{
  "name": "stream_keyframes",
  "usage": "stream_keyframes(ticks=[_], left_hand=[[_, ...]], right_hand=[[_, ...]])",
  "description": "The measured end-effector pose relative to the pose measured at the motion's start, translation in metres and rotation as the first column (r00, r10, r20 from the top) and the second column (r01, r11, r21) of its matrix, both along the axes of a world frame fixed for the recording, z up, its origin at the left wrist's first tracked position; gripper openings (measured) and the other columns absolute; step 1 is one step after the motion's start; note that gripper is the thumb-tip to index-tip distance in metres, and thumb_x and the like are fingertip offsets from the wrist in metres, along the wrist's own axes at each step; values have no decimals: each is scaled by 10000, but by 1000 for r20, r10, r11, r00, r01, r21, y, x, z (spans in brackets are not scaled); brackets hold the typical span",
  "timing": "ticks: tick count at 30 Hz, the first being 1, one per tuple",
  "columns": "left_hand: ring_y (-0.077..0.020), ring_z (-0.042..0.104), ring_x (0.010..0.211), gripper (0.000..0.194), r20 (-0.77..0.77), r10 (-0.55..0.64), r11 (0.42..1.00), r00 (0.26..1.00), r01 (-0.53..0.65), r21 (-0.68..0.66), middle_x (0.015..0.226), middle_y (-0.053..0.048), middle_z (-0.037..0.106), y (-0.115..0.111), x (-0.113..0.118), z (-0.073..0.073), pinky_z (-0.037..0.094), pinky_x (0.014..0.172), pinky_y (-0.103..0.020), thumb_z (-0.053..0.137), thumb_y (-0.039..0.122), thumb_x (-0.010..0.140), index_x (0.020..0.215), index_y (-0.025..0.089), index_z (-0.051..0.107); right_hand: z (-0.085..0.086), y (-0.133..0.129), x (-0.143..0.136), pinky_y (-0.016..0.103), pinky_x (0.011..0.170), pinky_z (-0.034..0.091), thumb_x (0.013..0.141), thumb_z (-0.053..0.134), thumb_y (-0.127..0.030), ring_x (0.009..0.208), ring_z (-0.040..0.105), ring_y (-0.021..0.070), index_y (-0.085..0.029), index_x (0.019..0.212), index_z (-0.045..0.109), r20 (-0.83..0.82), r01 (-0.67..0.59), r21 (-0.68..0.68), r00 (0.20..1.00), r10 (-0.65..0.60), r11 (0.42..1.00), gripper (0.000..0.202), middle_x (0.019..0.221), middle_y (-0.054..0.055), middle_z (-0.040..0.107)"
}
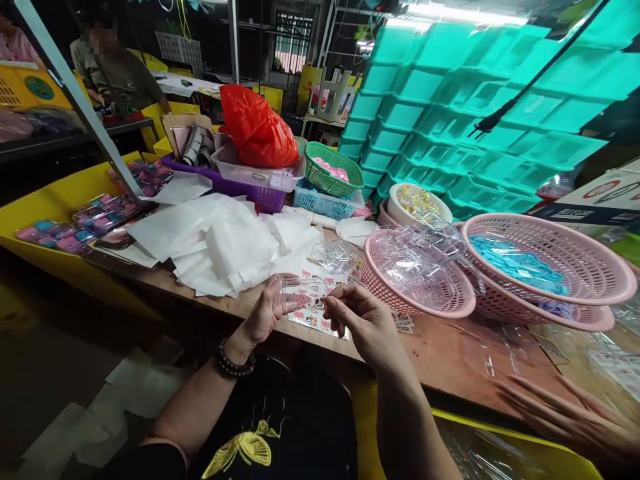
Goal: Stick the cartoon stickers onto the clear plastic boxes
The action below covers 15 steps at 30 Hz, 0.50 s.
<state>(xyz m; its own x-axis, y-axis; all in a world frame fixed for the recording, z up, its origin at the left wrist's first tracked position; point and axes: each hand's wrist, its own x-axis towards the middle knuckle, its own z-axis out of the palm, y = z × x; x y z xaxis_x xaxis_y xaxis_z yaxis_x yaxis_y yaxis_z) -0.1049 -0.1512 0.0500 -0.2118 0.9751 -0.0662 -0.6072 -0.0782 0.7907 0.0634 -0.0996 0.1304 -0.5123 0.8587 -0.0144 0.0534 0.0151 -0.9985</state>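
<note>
My left hand (267, 310) grips a clear plastic case (304, 292) by its left end, above the table's front edge. At the case's right end my right hand (363, 317) has thumb and fingers pinched together; what they hold, if anything, is too small to name. Under and behind the case lies a sheet of printed stickers (320, 322) with pink and dark figures. More clear plastic cases (336, 255) lie just beyond, and a pink basket (425, 307) full of clear cases stands to the right of my right hand.
White backing papers (220, 233) are heaped at left. Further right stand pink baskets (550, 300), one with blue pieces. Behind are a red bag (257, 127), a green basket (334, 170) and stacked turquoise bins (475, 100). A co-worker's blurred hand (565, 413) reaches in at lower right.
</note>
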Motion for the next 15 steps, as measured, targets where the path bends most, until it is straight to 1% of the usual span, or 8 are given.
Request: stream_keyframes(ticks=[3,6,11,15], left_hand=[[-282,648,1088,474,-33,4,1000,999,-4,-11,1208,-85,623,0,-1,0,493,997,-495,583,598,823,1094,211,605],[-282,633,1111,480,-78,-5,1000,997,6,6,1236,-88,599,0,-3,-2,490,1000,-487,576,599,831,1115,212,589],[-301,592,1184,497,-121,-14,1000,993,15,14,1275,-99,570,1,-3,-4,489,996,-471,552,615,835,1128,213,575],[-297,606,1167,488,-127,-14,1000,992,15,12,1259,-93,587,1,-2,-3,493,980,-457,552,610,838,1126,216,569]], right_hand=[[-1,3,-4,225,426,363,693,817,-576,475,488,93,-182,774,619,31,-8,-13,999,8,1000,449,600,-15,609],[-3,6,-7,220,416,353,673,820,-595,471,489,95,-183,771,607,58,-8,-21,998,9,1000,473,592,-18,606],[-5,9,-8,217,423,363,700,801,-581,466,484,88,-181,775,602,79,-11,-39,997,14,999,453,591,-19,608],[-5,9,-8,217,426,376,692,807,-570,465,487,87,-181,765,597,85,-21,-56,996,26,998,448,582,-20,608]])
